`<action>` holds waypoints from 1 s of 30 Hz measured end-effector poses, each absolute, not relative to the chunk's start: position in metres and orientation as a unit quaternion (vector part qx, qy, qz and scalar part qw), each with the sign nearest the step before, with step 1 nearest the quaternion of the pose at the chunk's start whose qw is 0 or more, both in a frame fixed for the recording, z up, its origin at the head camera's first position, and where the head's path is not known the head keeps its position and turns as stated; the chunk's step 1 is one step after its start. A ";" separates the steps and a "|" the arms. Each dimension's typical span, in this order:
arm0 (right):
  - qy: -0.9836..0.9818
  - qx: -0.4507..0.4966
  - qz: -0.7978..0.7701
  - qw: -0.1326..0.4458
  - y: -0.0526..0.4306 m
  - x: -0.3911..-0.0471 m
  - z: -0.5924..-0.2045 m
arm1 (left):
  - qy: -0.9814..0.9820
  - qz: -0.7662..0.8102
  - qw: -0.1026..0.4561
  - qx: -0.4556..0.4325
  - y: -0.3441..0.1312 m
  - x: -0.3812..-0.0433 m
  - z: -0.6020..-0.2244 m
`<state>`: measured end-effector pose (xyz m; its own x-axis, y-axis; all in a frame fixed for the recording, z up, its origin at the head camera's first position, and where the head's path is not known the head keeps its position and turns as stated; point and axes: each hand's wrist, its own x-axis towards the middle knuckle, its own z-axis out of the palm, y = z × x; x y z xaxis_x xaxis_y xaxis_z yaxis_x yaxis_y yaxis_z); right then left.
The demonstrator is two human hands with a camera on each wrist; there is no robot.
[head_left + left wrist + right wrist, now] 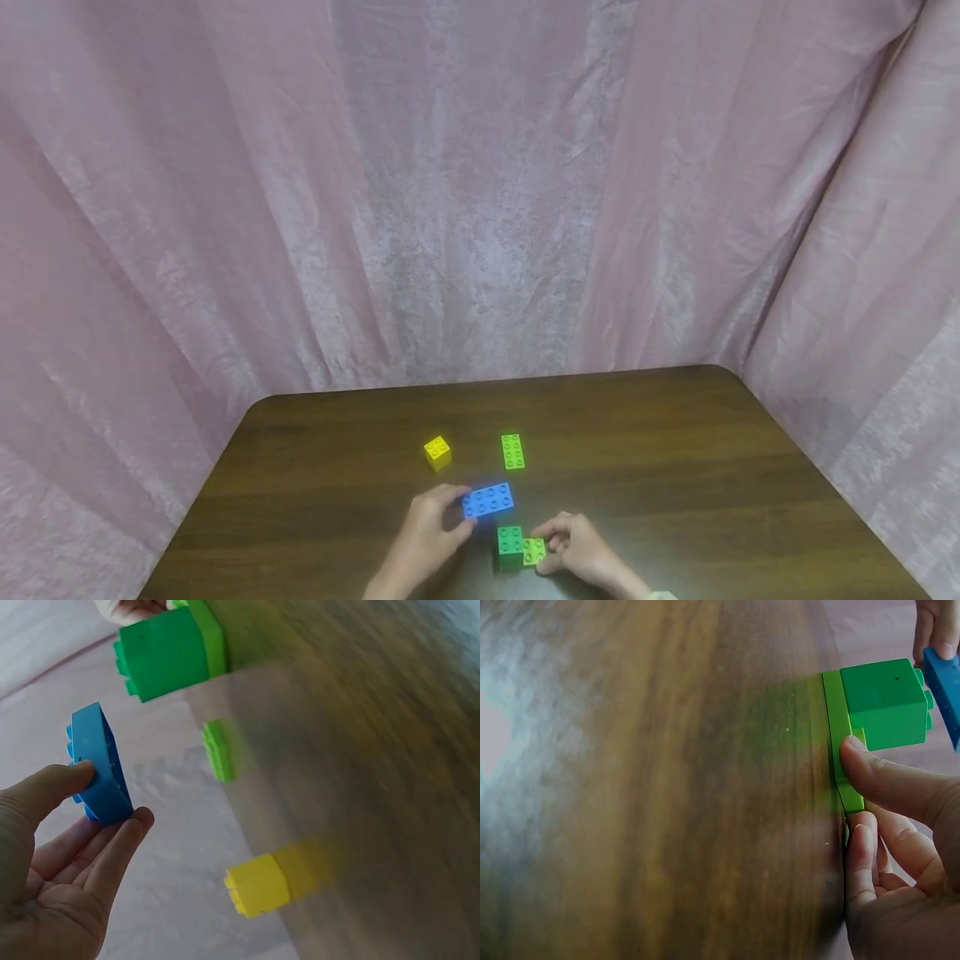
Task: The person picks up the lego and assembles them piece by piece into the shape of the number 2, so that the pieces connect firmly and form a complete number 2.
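My left hand pinches a blue two-by-four toy brick by its left end, thumb on one side and fingers on the other. In the left wrist view the blue brick is held up off the table, tilted, its hollow underside partly showing. A dark green brick sits on the left half of a flat light green plate brick on the table. With thumb and fingers, my right hand grips the plate's right end. The right wrist view shows the thumb on the plate's edge, below the green brick.
Farther back on the brown wooden table lie a yellow cube brick and a second flat light green plate brick. A pink curtain hangs behind the table's far edge and along both sides.
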<state>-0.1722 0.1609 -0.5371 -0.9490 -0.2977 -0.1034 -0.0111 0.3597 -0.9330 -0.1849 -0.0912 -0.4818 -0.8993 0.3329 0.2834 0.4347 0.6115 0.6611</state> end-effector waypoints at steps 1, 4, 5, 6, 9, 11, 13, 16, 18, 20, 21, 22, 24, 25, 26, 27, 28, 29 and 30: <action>0.814 -0.096 -0.559 0.128 0.161 -0.172 -0.537 | -0.895 -0.384 0.066 -0.218 -0.090 -0.184 -0.480; 0.813 -0.096 -0.561 0.125 0.161 -0.173 -0.538 | -0.895 -0.382 0.060 -0.223 -0.085 -0.180 -0.477; 0.813 -0.096 -0.561 0.125 0.161 -0.173 -0.538 | -0.896 -0.381 0.055 -0.222 -0.084 -0.179 -0.476; 0.814 -0.095 -0.560 0.125 0.161 -0.173 -0.539 | -0.895 -0.381 0.053 -0.223 -0.082 -0.177 -0.475; 0.819 -0.093 -0.553 0.124 0.161 -0.173 -0.538 | -0.893 -0.385 0.046 -0.229 -0.077 -0.174 -0.473; 0.822 -0.093 -0.548 0.122 0.161 -0.173 -0.538 | -0.891 -0.387 0.043 -0.234 -0.074 -0.173 -0.472; 0.824 -0.091 -0.547 0.121 0.161 -0.173 -0.537 | -0.888 -0.390 0.039 -0.241 -0.071 -0.172 -0.472; 0.823 -0.090 -0.548 0.120 0.161 -0.173 -0.537 | -0.882 -0.400 0.032 -0.248 -0.067 -0.171 -0.472; 0.820 -0.091 -0.552 0.118 0.161 -0.173 -0.537 | -0.879 -0.404 0.029 -0.252 -0.065 -0.171 -0.472; 0.819 -0.094 -0.555 0.115 0.161 -0.172 -0.538 | -0.879 -0.405 0.025 -0.251 -0.064 -0.170 -0.472; 0.818 -0.096 -0.556 0.113 0.161 -0.172 -0.538 | -0.879 -0.406 0.022 -0.250 -0.063 -0.170 -0.472; 0.817 -0.097 -0.558 0.112 0.161 -0.172 -0.539 | -0.880 -0.405 0.019 -0.249 -0.062 -0.169 -0.472; 0.817 -0.099 -0.558 0.109 0.161 -0.173 -0.539 | -0.880 -0.408 0.006 -0.245 -0.061 -0.168 -0.472; 0.817 -0.099 -0.558 0.109 0.160 -0.173 -0.539 | -0.879 -0.411 -0.001 -0.243 -0.061 -0.168 -0.472; 0.817 -0.098 -0.558 0.110 0.160 -0.173 -0.539 | -0.877 -0.415 -0.006 -0.242 -0.060 -0.168 -0.472; 0.817 -0.097 -0.557 0.110 0.160 -0.173 -0.539 | -0.876 -0.418 -0.012 -0.241 -0.060 -0.168 -0.473; 0.818 -0.097 -0.557 0.109 0.161 -0.173 -0.539 | -0.875 -0.421 -0.016 -0.241 -0.059 -0.168 -0.473; 0.818 -0.096 -0.556 0.109 0.161 -0.173 -0.539 | -0.873 -0.423 -0.019 -0.241 -0.059 -0.168 -0.474; 0.818 -0.095 -0.556 0.110 0.161 -0.173 -0.539 | -0.872 -0.425 -0.021 -0.242 -0.058 -0.168 -0.474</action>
